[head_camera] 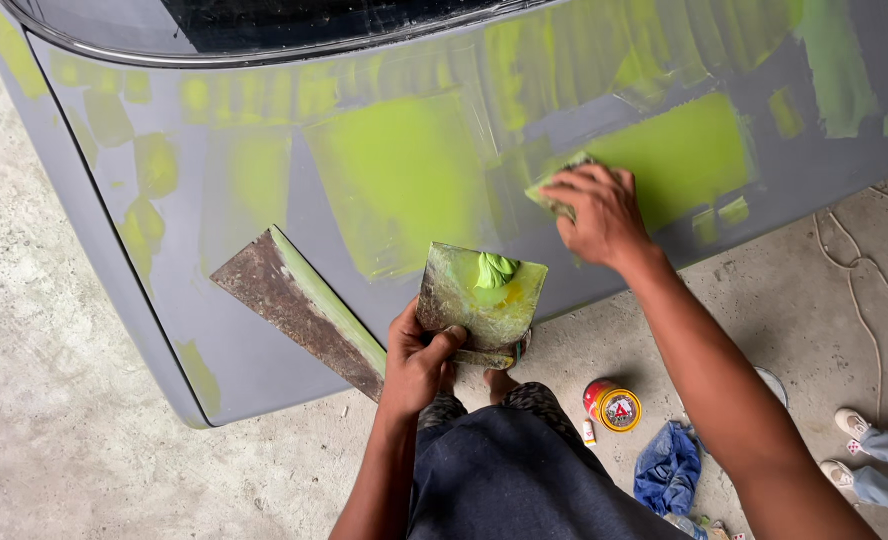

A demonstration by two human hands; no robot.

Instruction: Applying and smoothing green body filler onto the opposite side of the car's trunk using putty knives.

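Nearest, the left hand [419,360] is clenched on two metal plates: a small putty board [479,300] carrying one lump of green filler [496,268], and one long rusty spreader [299,310] that points to the far left. On the floor at the near right stand one red and yellow tin [612,404] and one blue rag [669,468]. Farther, the right hand [596,212] presses one small spreader [556,188] flat on the grey car panel [444,130], between two big green patches. I think even pressure and a low blade angle would give a smooth, thin layer here.
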